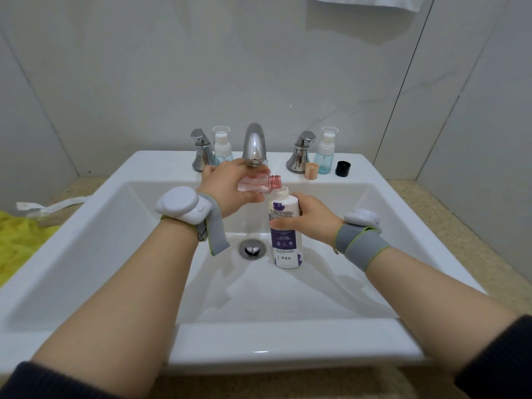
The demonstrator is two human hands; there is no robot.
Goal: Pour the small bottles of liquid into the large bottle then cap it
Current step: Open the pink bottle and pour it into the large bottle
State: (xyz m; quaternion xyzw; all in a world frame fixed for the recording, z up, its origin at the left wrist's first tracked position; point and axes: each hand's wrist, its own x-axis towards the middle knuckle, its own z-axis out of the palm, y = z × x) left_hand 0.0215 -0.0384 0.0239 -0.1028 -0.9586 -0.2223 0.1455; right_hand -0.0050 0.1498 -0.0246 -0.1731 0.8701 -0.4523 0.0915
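My left hand (230, 185) grips a small pink bottle (259, 183), uncapped and tipped on its side, with its threaded neck right at the mouth of the large white bottle (283, 249). The large bottle has a purple label, stands upright in the sink basin with no cap on, and my right hand (305, 218) holds it round its upper body. Two small blue pump bottles stand on the sink's back ledge, one left of the faucet (222, 146), one at the right (324, 151). A tan cap (311, 171) and a black cap (343, 168) lie on the ledge.
The chrome faucet spout (254, 145) hangs just above my left hand, with a handle on each side (201, 149) (301, 151). The white sink (121, 226) has a drain (252, 249) left of the large bottle. Yellow cloth (17, 240) lies on the counter at the left.
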